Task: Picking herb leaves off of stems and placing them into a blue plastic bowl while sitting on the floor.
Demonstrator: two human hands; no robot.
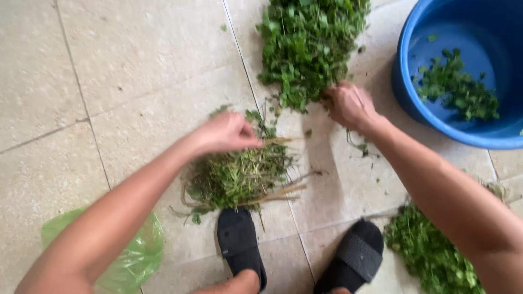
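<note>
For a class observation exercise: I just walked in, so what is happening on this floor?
A person crouches over a tiled floor, sorting leafy green herbs. The left hand rests on a heap of stalks and roots; whether it grips any is unclear. The right hand reaches into the large pile of leafy herbs. A blue basin holds some picked leaves.

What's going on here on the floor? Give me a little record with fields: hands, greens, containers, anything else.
left hand: left hand rests on the stem pile, a heap of stalks and roots, fingers bent; grip unclear
right hand: right hand touches the near edge of the leafy pile; grip unclear
containers: blue basin at upper right, some picked leaves inside
other greens: another heap at lower right
bag: green plastic bag at lower left
feet: black sandals
floor: beige floor tiles
</note>
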